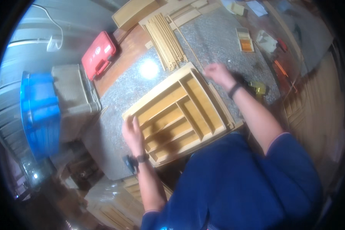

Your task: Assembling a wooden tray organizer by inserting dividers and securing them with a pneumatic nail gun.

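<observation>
A wooden divided tray (186, 95) with several compartments lies tilted across the grey speckled table, close to my body. My left hand (133, 135) grips its left side, the fingers bent over the rim. Past the tray's far right corner, my right hand (217, 74) is closed, fingertips pinched at the near end of a long thin wooden strip (184, 40). That strip runs away from me, beside a bundle of wooden slats (165, 42). Blur hides the exact finger contact.
A red plastic case (99, 55) lies at the far left, near a blue crate (40, 113) and a grey crate (71, 87). Right of the tray are a yellow tape roll or similar object (258, 88), a small box with orange contents (245, 40) and an orange tool (280, 68).
</observation>
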Action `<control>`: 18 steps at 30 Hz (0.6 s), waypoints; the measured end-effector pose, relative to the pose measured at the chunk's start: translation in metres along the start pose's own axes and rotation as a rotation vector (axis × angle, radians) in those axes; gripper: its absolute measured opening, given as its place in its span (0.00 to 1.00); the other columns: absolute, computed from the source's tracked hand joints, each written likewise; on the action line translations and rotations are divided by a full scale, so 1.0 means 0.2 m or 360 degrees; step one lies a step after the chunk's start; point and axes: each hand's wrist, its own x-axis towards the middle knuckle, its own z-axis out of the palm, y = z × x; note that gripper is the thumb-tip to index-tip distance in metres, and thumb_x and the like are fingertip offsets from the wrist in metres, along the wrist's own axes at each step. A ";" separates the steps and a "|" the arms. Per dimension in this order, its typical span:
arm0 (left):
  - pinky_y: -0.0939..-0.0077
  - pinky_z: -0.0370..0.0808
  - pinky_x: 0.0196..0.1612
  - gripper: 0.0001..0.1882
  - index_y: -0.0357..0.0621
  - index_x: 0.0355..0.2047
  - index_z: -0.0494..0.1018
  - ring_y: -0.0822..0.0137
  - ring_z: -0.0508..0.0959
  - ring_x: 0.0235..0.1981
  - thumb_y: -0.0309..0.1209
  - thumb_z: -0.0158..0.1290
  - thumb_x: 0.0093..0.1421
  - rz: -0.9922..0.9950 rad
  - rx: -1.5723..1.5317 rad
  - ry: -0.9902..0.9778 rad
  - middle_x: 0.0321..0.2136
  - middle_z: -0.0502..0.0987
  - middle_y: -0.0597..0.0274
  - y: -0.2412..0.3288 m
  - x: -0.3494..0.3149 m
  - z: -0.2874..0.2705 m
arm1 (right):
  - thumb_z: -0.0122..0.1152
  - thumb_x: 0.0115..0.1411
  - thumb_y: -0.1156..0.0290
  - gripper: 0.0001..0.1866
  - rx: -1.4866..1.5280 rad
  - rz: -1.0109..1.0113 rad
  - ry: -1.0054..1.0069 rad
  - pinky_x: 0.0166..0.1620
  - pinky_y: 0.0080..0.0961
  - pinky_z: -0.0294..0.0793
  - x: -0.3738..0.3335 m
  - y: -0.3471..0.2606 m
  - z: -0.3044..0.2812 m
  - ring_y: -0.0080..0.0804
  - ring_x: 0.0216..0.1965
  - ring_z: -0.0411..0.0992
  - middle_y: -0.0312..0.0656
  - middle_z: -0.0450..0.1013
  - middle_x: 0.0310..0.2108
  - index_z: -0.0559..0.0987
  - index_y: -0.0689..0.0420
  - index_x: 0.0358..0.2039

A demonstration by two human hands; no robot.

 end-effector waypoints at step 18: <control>0.76 0.78 0.29 0.22 0.33 0.56 0.67 0.67 0.84 0.29 0.28 0.63 0.68 0.0489 -0.0583 -0.0939 0.34 0.84 0.51 1.19 0.25 1.13 | 0.71 0.55 0.68 0.11 -0.0302 0.0285 -0.0094 0.45 0.34 0.82 -0.92 0.45 -0.43 0.39 0.38 0.85 0.44 0.86 0.37 0.88 0.56 0.39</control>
